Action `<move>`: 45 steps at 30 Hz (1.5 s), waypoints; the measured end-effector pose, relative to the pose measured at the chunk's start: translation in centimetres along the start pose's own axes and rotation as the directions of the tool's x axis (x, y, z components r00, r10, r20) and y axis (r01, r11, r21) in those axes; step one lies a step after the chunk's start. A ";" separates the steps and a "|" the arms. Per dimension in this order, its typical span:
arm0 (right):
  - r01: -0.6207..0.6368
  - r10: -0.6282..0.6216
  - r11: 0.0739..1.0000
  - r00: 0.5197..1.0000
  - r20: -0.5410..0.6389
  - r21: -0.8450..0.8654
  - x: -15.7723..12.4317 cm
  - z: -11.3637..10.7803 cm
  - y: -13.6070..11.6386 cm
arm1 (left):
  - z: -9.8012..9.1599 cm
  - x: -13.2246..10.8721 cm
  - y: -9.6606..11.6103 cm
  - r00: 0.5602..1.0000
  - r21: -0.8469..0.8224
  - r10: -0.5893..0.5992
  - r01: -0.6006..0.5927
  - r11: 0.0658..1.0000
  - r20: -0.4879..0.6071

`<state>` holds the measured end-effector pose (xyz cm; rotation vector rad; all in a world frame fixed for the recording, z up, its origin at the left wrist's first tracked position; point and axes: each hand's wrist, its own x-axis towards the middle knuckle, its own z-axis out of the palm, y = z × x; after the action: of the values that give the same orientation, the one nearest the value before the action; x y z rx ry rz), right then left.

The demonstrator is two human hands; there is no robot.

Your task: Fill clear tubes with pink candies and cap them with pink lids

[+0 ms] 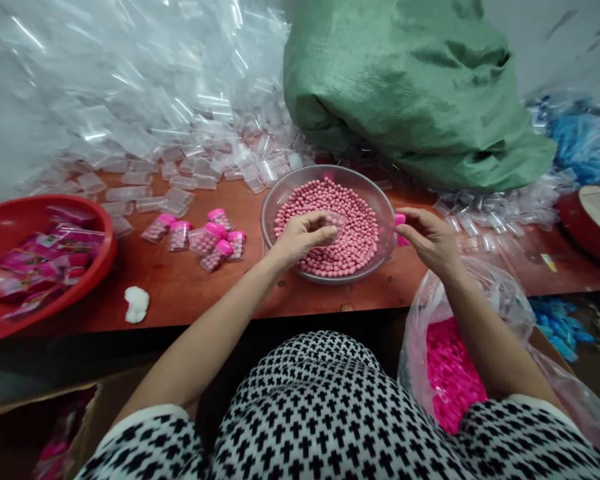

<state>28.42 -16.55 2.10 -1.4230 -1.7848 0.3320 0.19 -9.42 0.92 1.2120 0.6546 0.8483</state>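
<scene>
1. Small clear plastic vial (336, 220) lay in the fingers of the left hand (300, 237), held over the pink round candies (353, 233) that filled a wide clear bowl (280, 200) on the reddish wooden table (180, 287).
2. Its long axis ran roughly left to right across the bowl; the open end seemed to face right, though blur made that hard to confirm.
3. Right hand (430, 237) hovered just beside the bowl's right rim, fingers pinched narrowly on a bright pink plastic cap (400, 220).
4. Judged from the pictures, the step in hand was filling: the vial sat at the candies, the cap not yet on.
5. Next move would call for tipping the vial upright so nothing spilled, then bringing the cap squarely to its mouth.
6. Five filled, pink-capped vials (215, 240) lay on their sides left of the bowl, empty clear vials (180, 180) were heaped behind, and a clear bag of pink caps (450, 373) stood open beside the person's right arm.
</scene>
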 end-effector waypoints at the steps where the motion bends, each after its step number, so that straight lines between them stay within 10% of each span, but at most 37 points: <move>1: 0.053 -0.053 0.999 0.998 0.018 0.013 0.9 0.6 -1.8 | 0.0 0.0 -0.1 1.000 0.032 0.024 -0.024 0.999 -0.001; 6: 0.285 -0.281 0.959 0.950 0.138 -0.008 3.7 4.1 -6.8 | 0.2 -0.3 -0.5 0.990 0.201 0.120 -0.132 0.971 0.070; 24: 0.435 -0.365 0.893 0.850 0.380 -0.115 4.4 5.9 -6.2 | 0.2 -1.6 -0.6 0.935 0.545 0.353 -0.308 0.779 0.024; 29: 0.115 -0.181 0.964 0.945 0.274 0.240 5.1 5.1 -5.9 | 0.2 -1.0 -0.3 0.969 0.172 0.226 -0.207 0.963 -0.100; 33: -0.238 0.054 0.776 0.947 0.315 0.584 4.2 4.6 -4.9 | 0.3 -0.8 -0.1 0.983 -0.068 0.099 -0.111 0.991 -0.156; 37: -0.376 0.187 0.636 0.922 0.338 0.674 3.9 5.3 -4.3 | 0.3 -0.9 -0.4 0.981 0.084 0.185 -0.179 0.980 -0.059; 45: -0.730 0.104 0.415 0.632 0.768 0.544 5.4 6.6 -5.7 | -0.1 -0.9 -1.1 0.939 0.392 0.342 -0.300 0.870 -0.040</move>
<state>19.52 -11.79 3.80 -1.0383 -1.2377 1.9342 -0.12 -10.24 -0.17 1.6697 0.7389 1.1056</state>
